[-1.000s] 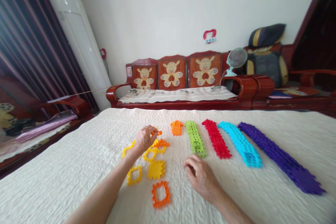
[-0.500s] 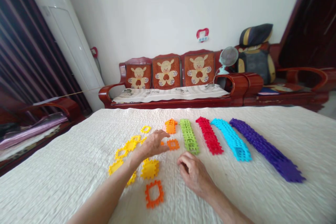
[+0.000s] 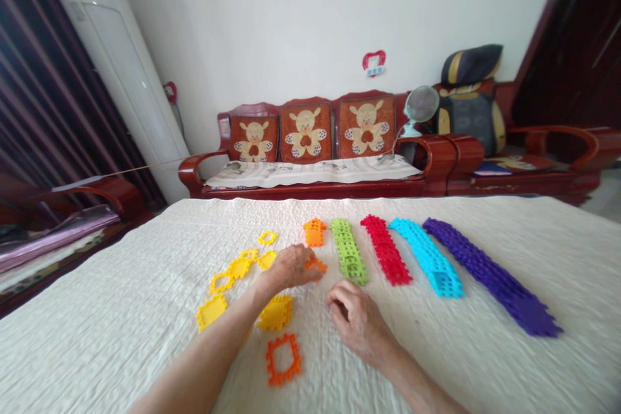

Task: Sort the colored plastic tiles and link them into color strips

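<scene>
- In the head view, we take the green strip (image 3: pixel 347 249) of interlocked toothed pieces as our landmark; it lies on the pale quilted cloth (image 3: pixel 436 362).
- Our left hand (image 3: pixel 294 266) is left of the green strip, palm down, its fingers at an orange piece (image 3: pixel 317 262) that lies left of the strip's near half. The hand partly hides this piece, so we cannot tell whether the fingers grip it or only touch it.
- Our right hand (image 3: pixel 358 320) is just in front of the green strip's near end, its fingers curled in loosely. We see nothing held in it, and we cannot tell whether it touches the strip.
- Just left of the green strip's far end we see a short orange group (image 3: pixel 315 236).
- Nearer to us than the green strip, and to its left, lies an orange frame (image 3: pixel 270 362) with an open middle, apart from the other pieces.
- A solid yellow square (image 3: pixel 277 314) lies left of the green strip, beyond that frame and partly behind our left arm.
- Farther left of the green strip, more yellow pieces (image 3: pixel 239 267) are scattered, some solid and some open frames.
- Right of the green strip, in order, we have a red strip (image 3: pixel 387 252), a light blue strip (image 3: pixel 427 252) and a longer purple strip (image 3: pixel 485 275).
- Well beyond the green strip stands a wooden sofa (image 3: pixel 310 191).
</scene>
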### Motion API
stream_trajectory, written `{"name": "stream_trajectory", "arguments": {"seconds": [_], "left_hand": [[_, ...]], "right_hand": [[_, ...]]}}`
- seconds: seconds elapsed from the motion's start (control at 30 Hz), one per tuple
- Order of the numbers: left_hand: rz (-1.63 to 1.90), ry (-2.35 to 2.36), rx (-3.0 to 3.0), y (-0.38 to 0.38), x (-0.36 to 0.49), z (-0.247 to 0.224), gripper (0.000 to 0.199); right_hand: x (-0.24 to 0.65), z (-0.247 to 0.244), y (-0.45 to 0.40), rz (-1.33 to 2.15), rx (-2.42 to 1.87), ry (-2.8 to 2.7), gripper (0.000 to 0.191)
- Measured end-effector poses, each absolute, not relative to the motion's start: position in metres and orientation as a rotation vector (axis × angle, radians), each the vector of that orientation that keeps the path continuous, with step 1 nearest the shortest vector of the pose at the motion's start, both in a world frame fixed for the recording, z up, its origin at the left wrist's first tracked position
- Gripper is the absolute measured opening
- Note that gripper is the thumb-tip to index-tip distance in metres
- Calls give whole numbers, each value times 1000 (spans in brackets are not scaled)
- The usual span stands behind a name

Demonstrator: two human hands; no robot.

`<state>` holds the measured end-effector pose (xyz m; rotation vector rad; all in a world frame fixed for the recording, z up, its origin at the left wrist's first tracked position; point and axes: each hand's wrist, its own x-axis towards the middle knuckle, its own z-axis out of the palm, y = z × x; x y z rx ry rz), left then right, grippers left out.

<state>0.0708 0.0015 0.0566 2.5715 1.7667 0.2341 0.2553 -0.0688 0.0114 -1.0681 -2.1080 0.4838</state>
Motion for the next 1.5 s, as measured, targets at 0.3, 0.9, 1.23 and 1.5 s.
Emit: {"name": "stream_trajectory", "arguments": {"seconds": [0.3, 0.9, 1.23, 1.5], "left_hand": [[313, 1419, 2690, -2, 62, 70, 40], [107, 1186, 2702, 0, 50, 72, 41], [86, 1176, 2720, -4, 55, 74, 39], [660, 1499, 2658, 28, 60, 60, 43]], "right_hand": [[256, 12, -69, 478, -1068, -2103, 19], [255, 10, -69, 477, -1058, -2097, 19], [255, 12, -69, 468, -1046, -2094, 19], [254, 11, -68, 471, -1086, -2096, 19]]}}
